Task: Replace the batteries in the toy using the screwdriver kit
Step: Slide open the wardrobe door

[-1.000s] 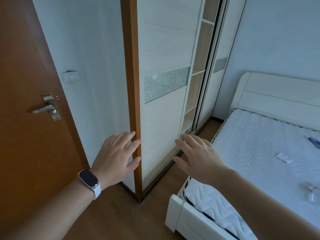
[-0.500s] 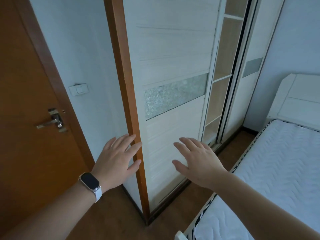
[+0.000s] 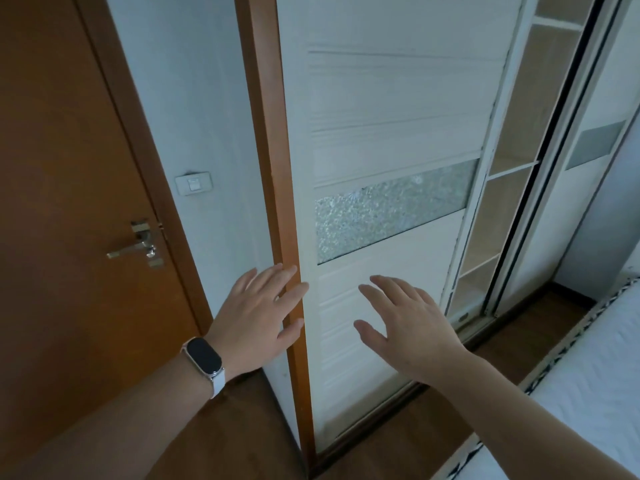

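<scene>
No toy, batteries or screwdriver kit show in the head view. My left hand (image 3: 258, 315), with a smartwatch on its wrist, is held out with straight spread fingers in front of the brown edge of the wardrobe (image 3: 273, 168). My right hand (image 3: 407, 323) is also stretched forward, fingers straight and spread, in front of the white sliding wardrobe door (image 3: 391, 109). Both hands hold nothing. I cannot tell whether either one touches the wardrobe.
A brown room door (image 3: 62, 202) with a metal lever handle (image 3: 133, 249) stands shut at the left. A light switch (image 3: 193, 184) sits on the wall beside it. Open wardrobe shelves (image 3: 512, 161) are at the right. A white mattress corner (image 3: 588, 375) lies at lower right.
The view has swung left and up, away from the bed, so the wardrobe door fills the middle. Both hands stay outstretched and open in much the same pose.
</scene>
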